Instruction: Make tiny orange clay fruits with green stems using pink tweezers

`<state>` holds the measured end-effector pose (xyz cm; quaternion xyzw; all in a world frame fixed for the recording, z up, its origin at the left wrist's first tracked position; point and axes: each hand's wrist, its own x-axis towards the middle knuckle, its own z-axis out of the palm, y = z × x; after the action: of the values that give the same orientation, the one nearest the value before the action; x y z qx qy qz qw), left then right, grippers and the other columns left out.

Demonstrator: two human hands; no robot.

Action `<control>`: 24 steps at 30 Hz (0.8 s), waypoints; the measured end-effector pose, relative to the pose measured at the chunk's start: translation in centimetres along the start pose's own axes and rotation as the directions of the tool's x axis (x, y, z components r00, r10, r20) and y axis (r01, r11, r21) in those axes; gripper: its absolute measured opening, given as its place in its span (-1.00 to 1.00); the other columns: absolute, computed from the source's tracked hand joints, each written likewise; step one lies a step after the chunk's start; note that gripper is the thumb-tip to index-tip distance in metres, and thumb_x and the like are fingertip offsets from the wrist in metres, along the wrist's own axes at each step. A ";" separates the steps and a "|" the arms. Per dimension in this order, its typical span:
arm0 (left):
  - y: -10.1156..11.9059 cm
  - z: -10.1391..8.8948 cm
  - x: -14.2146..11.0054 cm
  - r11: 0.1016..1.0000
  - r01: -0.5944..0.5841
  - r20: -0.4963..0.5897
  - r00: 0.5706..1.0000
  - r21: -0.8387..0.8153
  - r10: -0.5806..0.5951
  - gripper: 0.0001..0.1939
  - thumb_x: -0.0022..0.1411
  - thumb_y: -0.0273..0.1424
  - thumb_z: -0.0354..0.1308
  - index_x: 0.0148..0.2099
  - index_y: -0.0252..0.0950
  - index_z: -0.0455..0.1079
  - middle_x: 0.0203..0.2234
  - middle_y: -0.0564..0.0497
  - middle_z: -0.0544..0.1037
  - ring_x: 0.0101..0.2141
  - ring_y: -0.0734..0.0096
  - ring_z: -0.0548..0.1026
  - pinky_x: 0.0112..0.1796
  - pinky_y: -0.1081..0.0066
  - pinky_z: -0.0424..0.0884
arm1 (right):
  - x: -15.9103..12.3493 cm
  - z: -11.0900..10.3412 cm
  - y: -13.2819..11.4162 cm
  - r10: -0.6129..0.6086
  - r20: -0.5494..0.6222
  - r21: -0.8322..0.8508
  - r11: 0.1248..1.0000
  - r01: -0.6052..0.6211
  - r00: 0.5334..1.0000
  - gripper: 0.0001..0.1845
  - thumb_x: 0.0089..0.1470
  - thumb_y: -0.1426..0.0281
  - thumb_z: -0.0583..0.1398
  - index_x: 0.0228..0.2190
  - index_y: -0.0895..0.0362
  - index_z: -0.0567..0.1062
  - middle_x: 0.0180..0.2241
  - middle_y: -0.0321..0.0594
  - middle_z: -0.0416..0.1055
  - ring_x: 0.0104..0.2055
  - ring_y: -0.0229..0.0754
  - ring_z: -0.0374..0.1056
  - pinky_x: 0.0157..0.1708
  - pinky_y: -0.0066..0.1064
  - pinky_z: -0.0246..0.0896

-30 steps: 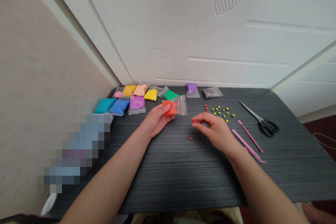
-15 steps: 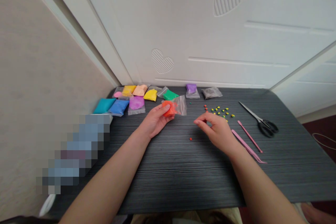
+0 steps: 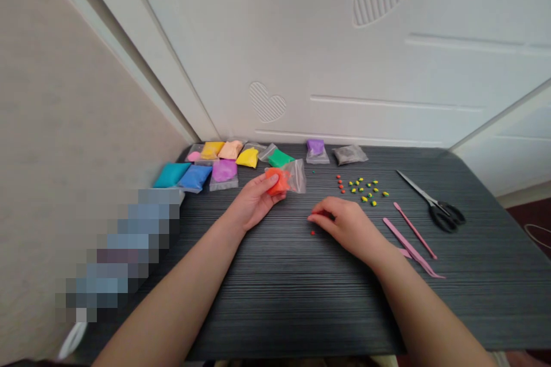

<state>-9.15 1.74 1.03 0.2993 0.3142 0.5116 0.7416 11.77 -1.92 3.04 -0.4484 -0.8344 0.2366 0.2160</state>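
In my left hand (image 3: 255,199) is a clear zip bag of orange clay (image 3: 279,182), gripped between thumb and fingers, its transparent end pointing right. My right hand (image 3: 340,221) hovers low over the dark table (image 3: 267,298), thumb and index finger pinched together; whatever they hold, if anything, is hidden. Just below those fingertips lies a small red-orange clay ball (image 3: 313,233). Beyond the right hand, a short column of orange clay bits (image 3: 341,186) sits beside several small yellow-and-green clay pieces (image 3: 361,188).
Bags of coloured clay line the back, among them green (image 3: 279,157), purple (image 3: 315,148) and blue (image 3: 196,176). To the right lie pink tweezers (image 3: 413,248), a pink modelling stick (image 3: 415,230) and black-handled scissors (image 3: 433,203). A blurred-out object (image 3: 129,246) occupies the left edge.
My right hand has moved down and slightly left, closer to the small ball, uncovering more of the clay pieces. The left hand keeps hold of the orange bag.
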 end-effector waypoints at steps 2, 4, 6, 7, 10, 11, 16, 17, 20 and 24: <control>0.0 0.0 0.0 1.000 -0.001 -0.003 1.000 0.000 0.001 -0.84 0.09 -0.46 0.13 -0.23 -0.36 0.40 -0.42 0.02 0.50 -0.45 0.57 0.45 -0.39 0.55 0.44 | 0.0 0.0 -0.1 0.032 0.013 -0.041 0.999 -0.032 0.999 -0.80 0.06 0.24 0.09 -0.47 0.09 0.40 -0.47 -0.32 0.39 -0.40 -0.28 0.28 -0.38 -0.45 0.14; 0.0 0.1 0.0 1.000 0.007 -0.006 1.000 -0.006 -0.007 -0.85 0.08 -0.46 0.13 -0.24 -0.36 0.40 -0.42 0.02 0.50 -0.44 0.56 0.45 -0.39 0.55 0.44 | -0.1 0.0 -0.1 0.054 0.008 -0.067 0.996 -0.053 0.999 -0.78 0.06 0.23 0.09 -0.48 0.10 0.39 -0.48 -0.32 0.37 -0.41 -0.27 0.27 -0.40 -0.45 0.14; 0.0 0.1 0.1 1.000 0.009 -0.011 1.000 -0.010 -0.009 -0.84 0.08 -0.46 0.14 -0.24 -0.36 0.40 -0.41 0.01 0.50 -0.44 0.55 0.45 -0.40 0.54 0.44 | 0.0 0.0 0.0 0.044 0.001 -0.077 0.996 -0.044 0.999 -0.82 0.08 0.28 0.06 -0.43 0.10 0.40 -0.44 -0.29 0.38 -0.37 -0.27 0.28 -0.35 -0.44 0.15; 0.0 0.1 0.1 1.000 0.010 -0.013 1.000 -0.011 -0.010 -0.84 0.08 -0.46 0.14 -0.23 -0.37 0.40 -0.41 0.00 0.50 -0.43 0.55 0.45 -0.39 0.54 0.44 | 0.0 0.0 0.0 0.031 0.001 -0.079 0.996 -0.030 1.000 -0.83 0.10 0.32 0.05 -0.40 0.10 0.40 -0.41 -0.28 0.38 -0.34 -0.27 0.28 -0.31 -0.44 0.16; 0.0 0.1 0.1 1.000 0.014 -0.009 1.000 -0.014 -0.014 -0.81 0.08 -0.46 0.13 -0.20 -0.38 0.40 -0.38 -0.01 0.50 -0.42 0.55 0.45 -0.38 0.54 0.44 | 0.1 0.2 0.2 -0.013 0.018 -0.103 0.995 0.015 1.000 -0.82 0.11 0.43 0.02 -0.32 0.11 0.42 -0.34 -0.23 0.38 -0.26 -0.25 0.28 -0.22 -0.42 0.16; 0.0 0.2 0.1 1.000 0.016 -0.007 1.000 -0.015 -0.016 -0.80 0.09 -0.46 0.13 -0.19 -0.38 0.39 -0.38 -0.01 0.50 -0.42 0.55 0.45 -0.38 0.54 0.44 | 0.1 0.3 0.2 -0.019 0.024 -0.119 0.993 0.021 1.000 -0.81 0.10 0.45 0.02 -0.30 0.12 0.41 -0.33 -0.22 0.38 -0.25 -0.24 0.28 -0.20 -0.40 0.16; 0.2 0.2 0.1 1.000 0.024 -0.015 1.000 -0.009 -0.025 -0.80 0.08 -0.45 0.14 -0.19 -0.39 0.39 -0.37 -0.01 0.50 -0.41 0.54 0.45 -0.38 0.54 0.44 | 0.1 0.6 0.2 0.001 0.032 -0.169 0.986 0.005 0.999 -0.78 0.07 0.49 0.02 -0.24 0.14 0.39 -0.29 -0.18 0.40 -0.20 -0.19 0.28 -0.16 -0.32 0.15; 0.2 0.3 0.1 1.000 0.025 -0.017 1.000 -0.006 -0.025 -0.80 0.07 -0.45 0.15 -0.20 -0.39 0.39 -0.37 -0.01 0.50 -0.41 0.54 0.46 -0.38 0.54 0.44 | 0.1 0.6 0.2 0.002 0.043 -0.167 0.986 0.005 0.999 -0.79 0.07 0.49 0.02 -0.24 0.14 0.39 -0.29 -0.19 0.40 -0.20 -0.19 0.28 -0.16 -0.32 0.15; 0.2 0.3 0.2 1.000 0.025 -0.022 0.999 -0.002 -0.025 -0.80 0.07 -0.45 0.15 -0.21 -0.38 0.40 -0.38 0.00 0.50 -0.41 0.54 0.46 -0.38 0.54 0.44 | 0.1 0.6 0.3 0.005 0.092 -0.170 0.985 0.011 0.996 -0.81 0.08 0.47 0.03 -0.27 0.12 0.41 -0.32 -0.21 0.40 -0.22 -0.21 0.28 -0.18 -0.34 0.14; 0.1 0.1 0.2 0.999 0.033 -0.035 0.999 0.001 -0.033 -0.78 0.06 -0.45 0.16 -0.19 -0.38 0.40 -0.36 0.00 0.51 -0.40 0.53 0.46 -0.38 0.53 0.45 | 0.2 0.6 0.3 0.011 0.117 -0.196 0.980 0.012 0.993 -0.82 0.09 0.43 0.04 -0.28 0.12 0.42 -0.31 -0.21 0.39 -0.22 -0.20 0.27 -0.18 -0.33 0.10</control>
<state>-9.03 1.93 1.17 0.2858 0.3324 0.5041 0.7442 11.51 -1.71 2.47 -0.4525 -0.8651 0.1791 0.1211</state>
